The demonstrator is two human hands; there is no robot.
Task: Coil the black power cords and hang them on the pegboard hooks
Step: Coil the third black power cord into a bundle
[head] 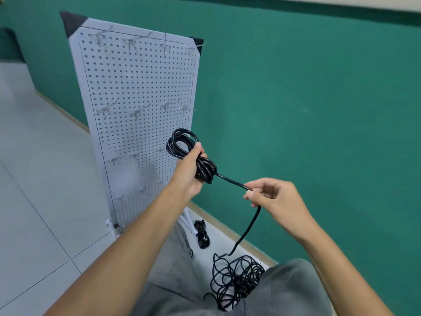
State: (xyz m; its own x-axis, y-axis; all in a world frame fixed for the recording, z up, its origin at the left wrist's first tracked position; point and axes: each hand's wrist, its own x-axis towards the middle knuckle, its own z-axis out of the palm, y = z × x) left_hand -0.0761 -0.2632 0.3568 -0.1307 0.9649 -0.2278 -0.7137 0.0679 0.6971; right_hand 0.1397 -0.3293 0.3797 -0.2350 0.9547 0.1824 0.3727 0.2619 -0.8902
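A green wall [319, 99] runs behind a white pegboard [136, 92] standing on the tiled floor [34, 179] at far left, its metal hooks [136, 114] bare. The left hand [189, 172] grips a coiled black cord [193, 156]. The right hand [273, 197] pinches its trailing length, which drops to a loose tangle [237, 279] near the person's knees. A small bundled cord [201, 233] lies by the board's foot.
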